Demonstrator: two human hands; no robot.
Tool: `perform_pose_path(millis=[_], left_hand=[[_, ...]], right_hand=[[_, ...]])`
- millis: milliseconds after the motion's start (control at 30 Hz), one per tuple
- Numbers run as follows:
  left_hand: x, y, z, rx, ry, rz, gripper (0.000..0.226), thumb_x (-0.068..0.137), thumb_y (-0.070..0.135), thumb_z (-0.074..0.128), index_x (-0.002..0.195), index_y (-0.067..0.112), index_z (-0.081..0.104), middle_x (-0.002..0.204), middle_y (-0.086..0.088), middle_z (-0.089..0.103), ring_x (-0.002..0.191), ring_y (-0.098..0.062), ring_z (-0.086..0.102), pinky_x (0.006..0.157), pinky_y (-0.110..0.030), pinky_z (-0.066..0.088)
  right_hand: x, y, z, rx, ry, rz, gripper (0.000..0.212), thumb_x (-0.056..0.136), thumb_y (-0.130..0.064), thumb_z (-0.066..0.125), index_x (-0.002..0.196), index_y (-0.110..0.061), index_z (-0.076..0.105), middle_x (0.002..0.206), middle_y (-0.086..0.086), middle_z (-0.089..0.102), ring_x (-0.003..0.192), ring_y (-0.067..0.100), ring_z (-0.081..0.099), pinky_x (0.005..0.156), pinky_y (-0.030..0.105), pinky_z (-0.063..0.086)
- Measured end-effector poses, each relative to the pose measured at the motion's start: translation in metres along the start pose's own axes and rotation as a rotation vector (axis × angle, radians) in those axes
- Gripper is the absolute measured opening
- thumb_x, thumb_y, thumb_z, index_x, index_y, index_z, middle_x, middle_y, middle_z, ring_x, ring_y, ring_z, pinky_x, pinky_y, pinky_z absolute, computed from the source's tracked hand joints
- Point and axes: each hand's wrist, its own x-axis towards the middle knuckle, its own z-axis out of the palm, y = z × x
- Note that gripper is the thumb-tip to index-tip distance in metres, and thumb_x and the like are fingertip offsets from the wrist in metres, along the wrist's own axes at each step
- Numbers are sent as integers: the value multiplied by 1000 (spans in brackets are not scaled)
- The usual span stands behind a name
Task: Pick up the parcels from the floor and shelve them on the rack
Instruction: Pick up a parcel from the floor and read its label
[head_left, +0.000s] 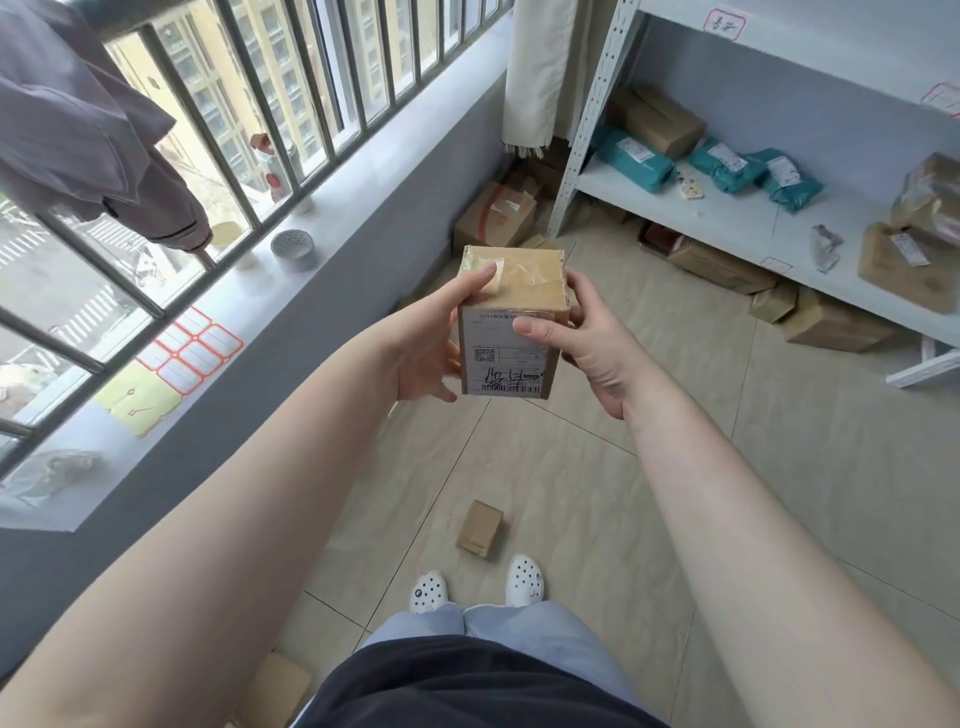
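Observation:
I hold a small taped cardboard parcel (511, 291) with a white shipping label in front of me at chest height. My left hand (431, 348) grips its left side with the thumb on the taped top. My right hand (587, 338) grips its right side, thumb across the label. Another small cardboard parcel (479, 528) lies on the tiled floor just ahead of my white shoes. The grey metal rack (727, 218) stands at the right, its lower shelf holding teal mailer bags (636, 161) and brown boxes (906, 265).
More cardboard boxes (496, 215) sit on the floor in the far corner and under the rack (722, 267). A barred window with a ledge (332, 208) runs along the left. A cardboard piece (280, 686) lies by my left leg.

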Motion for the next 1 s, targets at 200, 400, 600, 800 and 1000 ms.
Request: perform_pose_path(millis=[200,400,600,800,1000], left_hand=[[-3,-7,10,92,26,256,99,65,68,72,147,28,34,133,-4,63,120,-26,62,106,-53,43],[2,-9,17,33,201,284,85,65,51,79,137,25,41,111,-6,73,101,-25,70,93,-49,54],[1,-4,7,80,255,259,68,72,37,82,130,19,53,105,-7,73,86,-16,72,62,-24,57],[0,8,-6,250,260,260,83,58,46,88,132,26,57,111,-6,73,93,-21,73,79,-36,60],[7,2,7,309,675,387,112,56,60,84,150,27,32,146,-5,35,137,-23,37,111,-41,39]], right_hand=[[-3,-1,-2,132,92,112,65,77,-42,73,135,-30,45,107,-10,68,104,12,59,108,46,28],[-4,-3,-2,163,97,183,56,80,-53,65,129,-30,53,105,-6,69,99,14,61,101,43,33],[3,-4,-12,-115,156,49,103,67,-40,83,152,-27,24,142,6,46,128,16,46,92,23,35],[9,-8,-10,-144,16,15,66,70,-30,82,130,-15,58,114,1,69,103,12,64,74,13,49],[15,1,8,92,258,93,68,67,-32,84,125,-12,55,114,2,67,95,10,65,76,22,49]])
